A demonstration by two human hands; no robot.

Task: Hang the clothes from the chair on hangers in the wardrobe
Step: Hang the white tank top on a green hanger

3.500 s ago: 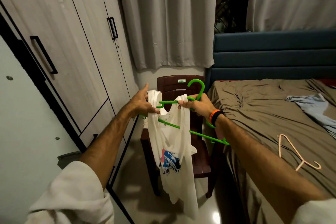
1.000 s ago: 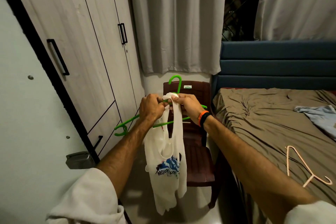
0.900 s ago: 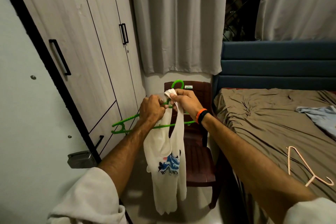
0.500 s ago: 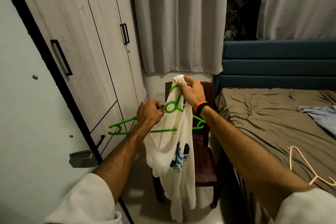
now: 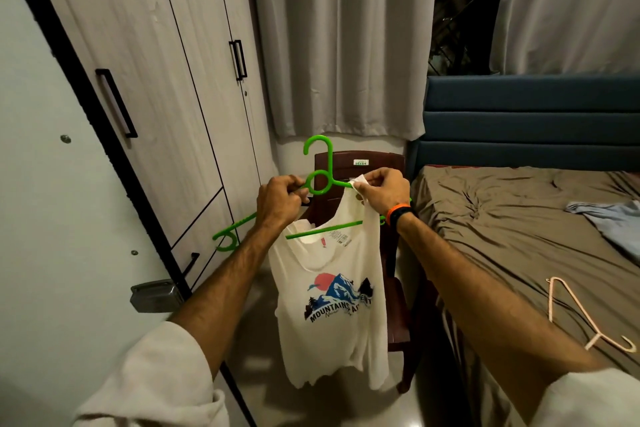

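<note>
A green plastic hanger (image 5: 320,180) stands hook-up in front of me. My left hand (image 5: 278,199) grips its left shoulder near the ring. A white sleeveless shirt (image 5: 332,305) with a mountain print hangs below, its right strap over the hanger's right arm. My right hand (image 5: 379,189) pinches that strap at the top. The shirt's left strap sags below the hanger's crossbar. The brown chair (image 5: 360,163) stands behind the shirt, its seat mostly hidden. The wardrobe (image 5: 149,87) rises on the left.
An open wardrobe door (image 5: 45,204) with a metal latch fills the near left. A bed (image 5: 512,229) with a brown sheet lies on the right, bearing a pink hanger (image 5: 575,315) and a pale blue garment (image 5: 609,222). Grey curtains (image 5: 339,38) hang behind the chair.
The hanger has turned hook-up and now faces me. The shirt has opened out flat with its print facing me, and my right hand has moved rightward along the hanger with the strap.
</note>
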